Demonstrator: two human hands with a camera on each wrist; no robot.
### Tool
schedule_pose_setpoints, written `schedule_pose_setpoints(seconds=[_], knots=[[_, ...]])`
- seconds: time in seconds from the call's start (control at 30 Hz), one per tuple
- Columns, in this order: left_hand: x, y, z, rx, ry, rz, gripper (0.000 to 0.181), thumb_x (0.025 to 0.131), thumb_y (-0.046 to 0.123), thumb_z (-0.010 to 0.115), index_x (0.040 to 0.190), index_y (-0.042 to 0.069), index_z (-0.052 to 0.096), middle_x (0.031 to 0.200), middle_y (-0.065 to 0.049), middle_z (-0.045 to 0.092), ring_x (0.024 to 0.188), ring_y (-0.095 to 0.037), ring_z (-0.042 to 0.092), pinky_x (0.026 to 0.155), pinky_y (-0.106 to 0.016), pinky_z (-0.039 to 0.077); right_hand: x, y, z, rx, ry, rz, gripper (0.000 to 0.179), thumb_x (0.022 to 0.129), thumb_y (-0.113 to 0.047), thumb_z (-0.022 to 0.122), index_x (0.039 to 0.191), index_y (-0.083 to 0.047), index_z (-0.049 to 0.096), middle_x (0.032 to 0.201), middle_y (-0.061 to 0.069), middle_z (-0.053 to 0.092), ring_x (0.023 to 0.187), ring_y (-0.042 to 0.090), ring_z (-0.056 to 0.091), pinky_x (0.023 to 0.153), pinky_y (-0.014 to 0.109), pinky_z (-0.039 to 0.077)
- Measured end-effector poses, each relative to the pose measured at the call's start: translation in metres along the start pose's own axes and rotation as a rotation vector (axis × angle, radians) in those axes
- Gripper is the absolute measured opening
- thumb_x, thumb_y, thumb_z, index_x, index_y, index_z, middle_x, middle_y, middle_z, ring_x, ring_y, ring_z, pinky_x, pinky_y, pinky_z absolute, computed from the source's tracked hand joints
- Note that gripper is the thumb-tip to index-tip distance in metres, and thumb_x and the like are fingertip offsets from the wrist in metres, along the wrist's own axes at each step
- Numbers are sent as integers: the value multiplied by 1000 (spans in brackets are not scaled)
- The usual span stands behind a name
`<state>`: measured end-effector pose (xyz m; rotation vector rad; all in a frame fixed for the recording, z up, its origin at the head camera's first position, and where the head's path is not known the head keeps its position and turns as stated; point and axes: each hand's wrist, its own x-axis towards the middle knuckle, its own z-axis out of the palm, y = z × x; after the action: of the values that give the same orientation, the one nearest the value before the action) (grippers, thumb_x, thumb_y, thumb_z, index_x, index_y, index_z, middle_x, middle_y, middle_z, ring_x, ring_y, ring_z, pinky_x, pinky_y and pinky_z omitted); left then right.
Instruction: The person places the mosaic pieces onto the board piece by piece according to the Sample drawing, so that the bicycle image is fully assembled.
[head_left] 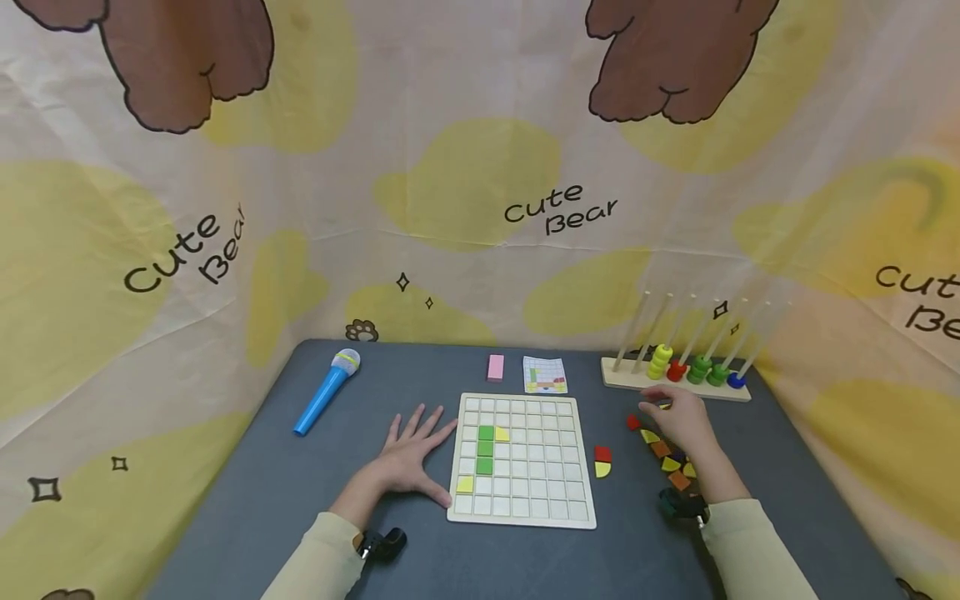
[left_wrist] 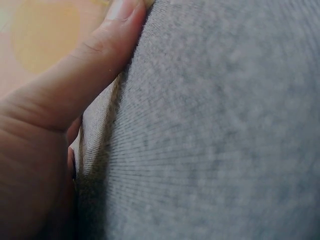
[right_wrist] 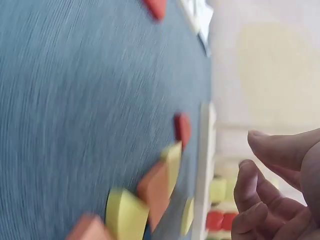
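Observation:
My left hand (head_left: pixel 405 458) lies with its fingers spread on the table, thumb and fingertips at the left edge of a white grid board (head_left: pixel 525 475). On that board sit green squares (head_left: pixel 485 448) in a column, a yellow piece (head_left: pixel 502 434) beside the top one and a yellow square (head_left: pixel 465 484) lower left. My right hand (head_left: pixel 681 419) hovers over a scatter of red, yellow and orange pieces (head_left: pixel 678 481), fingers loosely bent. The right wrist view shows a gap between thumb and fingers, with nothing held. The left wrist view shows mostly grey cloth and the thumb (left_wrist: pixel 95 60).
A red square (head_left: pixel 602 454) and a yellow quarter-round (head_left: pixel 602 470) lie right of the board. Behind it are a pattern card (head_left: pixel 545 376) and a pink block (head_left: pixel 496 367). A peg stand with beads (head_left: pixel 622 375) stands back right, a blue toy microphone (head_left: pixel 322 400) left.

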<state>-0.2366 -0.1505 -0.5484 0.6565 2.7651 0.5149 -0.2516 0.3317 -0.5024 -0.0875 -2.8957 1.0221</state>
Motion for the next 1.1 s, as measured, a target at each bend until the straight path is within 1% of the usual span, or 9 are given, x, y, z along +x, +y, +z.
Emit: schedule_pose_setpoints(seconds=[0.1, 0.2, 0.3, 0.4, 0.6, 0.7, 0.77, 0.9, 1.1], knots=[[0, 1, -1, 2, -5, -4, 134, 52, 82, 81, 162, 33, 21, 171, -1, 8, 157, -37, -6, 119, -67, -8, 3, 14, -6, -19, -7, 37, 34, 97, -19, 68, 125, 0, 68, 123, 25, 67, 110, 43, 61, 81, 50, 55], [0, 2, -2, 1, -9, -1, 134, 53, 82, 80, 162, 33, 21, 171, -1, 8, 157, -37, -6, 119, -67, -8, 5, 27, -12, -32, -35, 82, 38, 98, -21, 67, 129, 1, 65, 131, 29, 62, 119, 50, 54, 92, 61, 49], [0, 3, -3, -8, -6, 4, 133, 53, 81, 81, 162, 33, 21, 171, -1, 8, 157, -37, -6, 119, -68, -8, 8, 38, -15, -34, -66, 127, 43, 98, -21, 66, 133, 2, 62, 135, 32, 58, 124, 53, 50, 99, 65, 44], [1, 3, -2, -4, -3, 3, 132, 53, 81, 81, 162, 33, 23, 171, -2, 8, 157, -38, -5, 119, -68, -8, 10, 44, -17, -43, -94, 155, 45, 98, -23, 67, 134, 3, 60, 137, 33, 56, 125, 54, 48, 100, 66, 42], [1, 1, -1, 9, -5, -9, 133, 52, 81, 81, 162, 33, 23, 171, -1, 8, 157, -37, -5, 119, -67, -8, 14, 51, -17, -52, -119, 179, 41, 98, -20, 67, 131, 3, 63, 134, 32, 58, 120, 53, 51, 96, 64, 44], [0, 2, -2, 1, -4, -7, 133, 52, 81, 82, 162, 33, 23, 171, -1, 9, 157, -37, -5, 119, -67, -8, 16, 55, -18, -55, -115, 190, 38, 97, -19, 68, 129, 2, 65, 124, 30, 63, 108, 47, 56, 88, 58, 48], [0, 3, -3, -1, -4, -6, 133, 52, 80, 82, 162, 33, 23, 171, -1, 9, 157, -37, -5, 119, -67, -8, 17, 56, -18, -62, -119, 198, 35, 97, -18, 68, 125, 3, 65, 114, 28, 64, 98, 40, 57, 81, 50, 48], [0, 3, -2, -1, -3, -6, 133, 52, 80, 82, 162, 33, 23, 171, -1, 9, 157, -37, -5, 119, -67, -8, 21, 56, -21, -65, -147, 234, 33, 97, -20, 68, 118, 6, 62, 104, 22, 61, 91, 33, 54, 77, 42, 46], [0, 1, -2, -2, -2, -2, 133, 52, 81, 82, 162, 33, 24, 171, -1, 9, 157, -37, -5, 119, -68, -8, 23, 52, -23, -50, -159, 259, 30, 96, -18, 69, 111, 4, 56, 98, 18, 56, 87, 31, 52, 74, 39, 45]])
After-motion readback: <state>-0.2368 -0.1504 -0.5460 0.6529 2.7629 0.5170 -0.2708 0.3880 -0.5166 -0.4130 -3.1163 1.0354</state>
